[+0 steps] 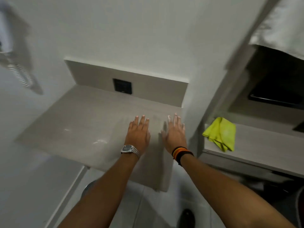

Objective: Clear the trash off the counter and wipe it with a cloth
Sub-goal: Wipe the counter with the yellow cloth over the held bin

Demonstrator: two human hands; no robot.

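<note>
White walls (131, 30) enclose a grey counter (79, 122) with a low backsplash bearing one dark socket (122, 86). My two hands hover palm-down over the counter's right part, fingers spread flat, holding nothing: my left hand (138, 134), one silver watch (129, 149) at its wrist, and my right hand (175, 134), with dark bracelets (181, 153). One yellow cloth (220, 134) lies crumpled on the shelf (263, 145) to the right, well apart from my hands.

Wall fixture (14, 63), upper left: motion-blurred, cut by the frame edge, identity unclear. Dark appliance (278, 86), right: partly draped by a white cloth (279, 27), cropped at the edge. Dark object (186, 218) on floor: unidentifiable.
</note>
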